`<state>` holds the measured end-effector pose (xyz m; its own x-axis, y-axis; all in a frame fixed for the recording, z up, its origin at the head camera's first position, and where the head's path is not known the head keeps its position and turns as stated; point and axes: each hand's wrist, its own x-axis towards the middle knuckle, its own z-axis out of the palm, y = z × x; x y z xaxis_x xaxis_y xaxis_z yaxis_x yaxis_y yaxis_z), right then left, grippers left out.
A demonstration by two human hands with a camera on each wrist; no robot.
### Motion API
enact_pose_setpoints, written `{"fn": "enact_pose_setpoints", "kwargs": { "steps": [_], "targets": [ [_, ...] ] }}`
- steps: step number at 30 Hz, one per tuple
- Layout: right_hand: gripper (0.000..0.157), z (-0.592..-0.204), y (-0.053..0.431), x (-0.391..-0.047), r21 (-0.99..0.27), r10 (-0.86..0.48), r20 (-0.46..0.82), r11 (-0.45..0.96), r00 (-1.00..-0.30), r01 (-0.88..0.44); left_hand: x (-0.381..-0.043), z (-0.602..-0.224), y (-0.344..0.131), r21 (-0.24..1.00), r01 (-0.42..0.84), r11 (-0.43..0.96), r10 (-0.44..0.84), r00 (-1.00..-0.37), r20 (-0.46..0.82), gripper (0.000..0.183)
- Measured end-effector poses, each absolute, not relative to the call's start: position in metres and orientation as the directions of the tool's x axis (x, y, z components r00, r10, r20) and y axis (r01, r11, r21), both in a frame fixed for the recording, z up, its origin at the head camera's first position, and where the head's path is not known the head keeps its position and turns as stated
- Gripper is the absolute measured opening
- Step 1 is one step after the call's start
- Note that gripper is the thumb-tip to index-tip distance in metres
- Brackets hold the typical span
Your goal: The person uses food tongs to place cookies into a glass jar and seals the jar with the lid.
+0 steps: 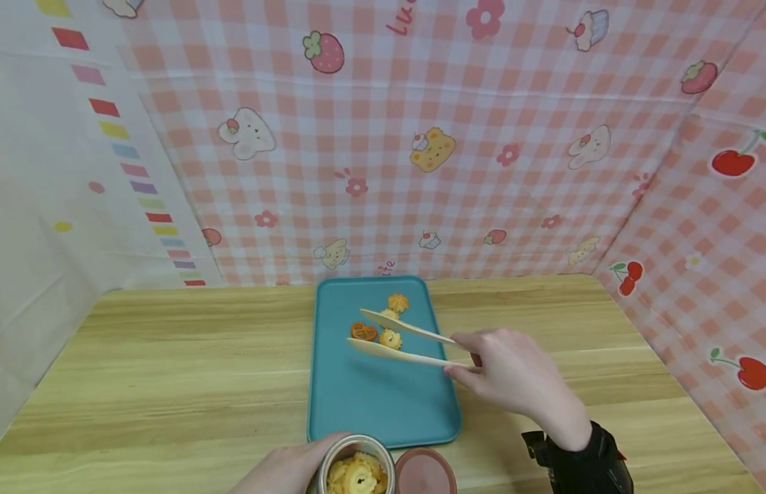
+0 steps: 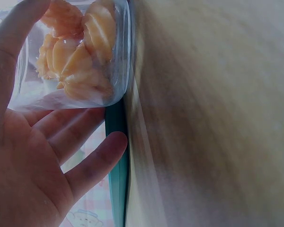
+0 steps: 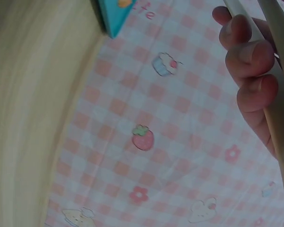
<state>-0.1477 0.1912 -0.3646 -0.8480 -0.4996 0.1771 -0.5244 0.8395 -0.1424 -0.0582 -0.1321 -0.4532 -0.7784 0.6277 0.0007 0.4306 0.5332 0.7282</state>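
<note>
One clear jar (image 1: 356,438), mouth facing up, is positioned nearest the person. It contains several piled cookies (image 1: 361,477); these overlap, so their exact count cannot be read. The left hand (image 2: 35,163) is clamped around the jar. One round brown lid (image 1: 426,472) lies just beside the jar, on its right. One black wrist band (image 1: 580,460) encircles the right wrist. The right hand (image 1: 509,367) grips one pair of pale tongs (image 1: 413,357); the tong tips stand apart above one tray (image 1: 383,408).

The tray is blue-green, rectangular, with rounded corners, and lies lengthwise on a wood-grain table (image 1: 191,370). Tray contents: one brown pretzel (image 1: 364,332) and three golden cookies (image 1: 391,339). The pretzel is left of the cookies, which form a line toward the far end. The upper tong arm crosses in front of the middle cookie, partly hiding it.

Pink checked cloth (image 1: 358,103) covers the far and right sides; pale cloth (image 1: 55,171) hangs at left.
</note>
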Motion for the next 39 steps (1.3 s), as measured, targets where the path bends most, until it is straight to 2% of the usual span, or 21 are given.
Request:
{"fn": "enact_pose_setpoints", "kwargs": {
  "steps": [3, 8, 14, 24, 29, 35, 39],
  "targets": [
    [0.023, -0.371, 0.189, -0.151, -0.153, -0.492, 0.173, 0.842, -0.853, -0.517, -0.059, -0.453, -0.133, 0.724, 0.435, 0.535, 0.630, -0.777, 0.001, 0.069],
    [0.031, -0.381, 0.186, -0.156, -0.177, -0.468, 0.153, 0.854, -0.871, -0.490, -0.060, -0.453, -0.134, 0.714, 0.446, 0.539, 0.633, -0.774, 0.005, 0.070],
    [0.021, -0.392, 0.182, -0.162, -0.205, -0.456, 0.133, 0.856, -0.880, -0.475, -0.059, -0.453, -0.134, 0.711, 0.452, 0.539, 0.629, -0.777, 0.018, 0.070],
    [0.021, -0.400, 0.178, -0.165, -0.230, -0.464, 0.109, 0.848, -0.879, -0.477, -0.058, -0.454, -0.134, 0.686, 0.491, 0.538, 0.638, -0.769, 0.050, 0.069],
    [0.035, -0.400, 0.177, -0.164, -0.273, -0.479, 0.080, 0.833, -0.874, -0.481, -0.058, -0.455, -0.133, 0.676, 0.502, 0.539, 0.633, -0.771, 0.068, 0.068],
    [0.019, -0.402, 0.176, -0.164, -0.286, -0.488, 0.090, 0.823, -0.868, -0.492, -0.058, -0.454, -0.133, 0.676, 0.492, 0.549, 0.626, -0.778, 0.058, 0.068],
    [0.020, -0.403, 0.174, -0.164, -0.281, -0.483, 0.100, 0.825, -0.870, -0.490, -0.058, -0.454, -0.133, 0.684, 0.480, 0.549, 0.627, -0.778, 0.043, 0.068]
  ]
}}
